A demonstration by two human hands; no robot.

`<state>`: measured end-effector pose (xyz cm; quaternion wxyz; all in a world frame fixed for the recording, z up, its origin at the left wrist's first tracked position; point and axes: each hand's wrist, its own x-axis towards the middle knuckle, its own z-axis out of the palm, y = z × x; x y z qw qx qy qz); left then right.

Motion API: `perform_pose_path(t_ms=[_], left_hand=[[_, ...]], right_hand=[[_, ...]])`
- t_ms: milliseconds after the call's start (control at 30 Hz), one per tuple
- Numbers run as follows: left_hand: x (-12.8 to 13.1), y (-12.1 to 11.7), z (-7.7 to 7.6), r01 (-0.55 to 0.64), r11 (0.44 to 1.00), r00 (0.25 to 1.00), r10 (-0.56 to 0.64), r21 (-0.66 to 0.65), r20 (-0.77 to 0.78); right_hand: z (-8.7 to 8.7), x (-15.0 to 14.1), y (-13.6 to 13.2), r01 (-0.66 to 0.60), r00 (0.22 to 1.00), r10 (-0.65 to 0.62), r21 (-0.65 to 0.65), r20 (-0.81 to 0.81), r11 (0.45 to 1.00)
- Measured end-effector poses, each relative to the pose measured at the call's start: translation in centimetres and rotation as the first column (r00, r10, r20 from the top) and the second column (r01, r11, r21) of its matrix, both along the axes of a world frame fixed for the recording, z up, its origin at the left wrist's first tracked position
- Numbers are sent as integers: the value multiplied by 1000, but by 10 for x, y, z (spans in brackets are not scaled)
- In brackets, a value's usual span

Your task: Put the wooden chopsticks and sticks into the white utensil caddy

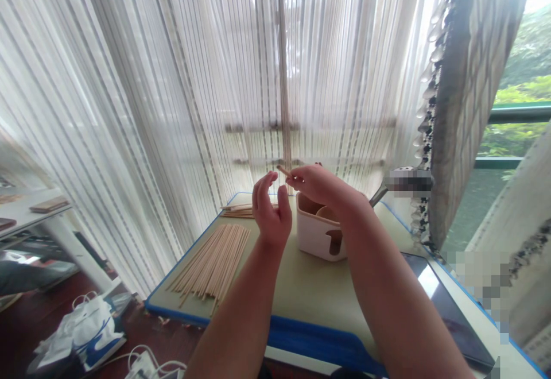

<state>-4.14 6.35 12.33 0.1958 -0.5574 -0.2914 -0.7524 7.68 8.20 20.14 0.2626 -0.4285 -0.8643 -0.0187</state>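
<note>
My right hand [322, 184] pinches a slim wooden chopstick [282, 170], whose dark tip points up and left; most of its length is hidden behind my fingers. Just left of it, my left hand [272, 212] is raised with fingers curved and thumb apart, holding nothing. Under my right forearm stands a white bin [316, 235] with a brown inside and a cut-out in its front wall. A fanned pile of pale chopsticks [213, 264] lies on the table left of my left forearm. Behind it, several more chopsticks [239, 213] lie sideways, partly covered by my left hand.
The table [310, 296] has a blue edge. A dark tablet [443, 310] lies at its right side, and a grey metal arm [379, 193] rises behind my right arm. Striped curtains [206, 80] hang behind. White plastic bags [81, 330] and cables sit on the floor at left.
</note>
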Motion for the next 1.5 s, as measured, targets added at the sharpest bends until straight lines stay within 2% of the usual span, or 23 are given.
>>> perform_pose_path(t_ms=[67,167,300,400,533,633,733,900,1067,1133,1333,1500], left_hand=[[-1,8,-5,-23,999,999,25,-39,43],[0,26,-16,-37,980,999,43,-197,28],[5,48,-34,-26,896,997,-8,-444,-75],[9,56,-43,2,829,993,-66,-559,-94],[10,56,-46,104,740,986,-162,-664,-26],[8,56,-46,139,664,961,-271,-735,-62],[7,59,-47,154,624,947,-315,-766,-66],[5,64,-49,198,609,935,-351,-768,-37],[5,65,-48,189,605,931,-360,-774,-54],[5,65,-49,193,614,931,-362,-765,-56],[8,64,-50,168,628,935,-345,-760,-78],[8,64,-51,158,645,938,-335,-748,-91]], right_hand=[[6,9,-4,-46,989,39,-47,-140,998],[18,30,-16,-116,935,71,-112,-347,987],[29,61,-33,-56,836,50,7,-546,998],[30,75,-38,29,801,22,75,-599,997],[30,77,-33,178,846,-121,61,-520,982],[31,73,-27,326,867,-280,44,-413,944],[32,72,-23,411,871,-382,31,-308,911],[29,75,-8,484,862,-466,52,-198,873],[18,79,14,461,877,-478,-200,-41,864],[15,79,17,457,879,-476,-237,-28,857],[13,76,19,442,886,-461,-217,-44,870],[10,73,25,479,878,-470,-209,95,853]])
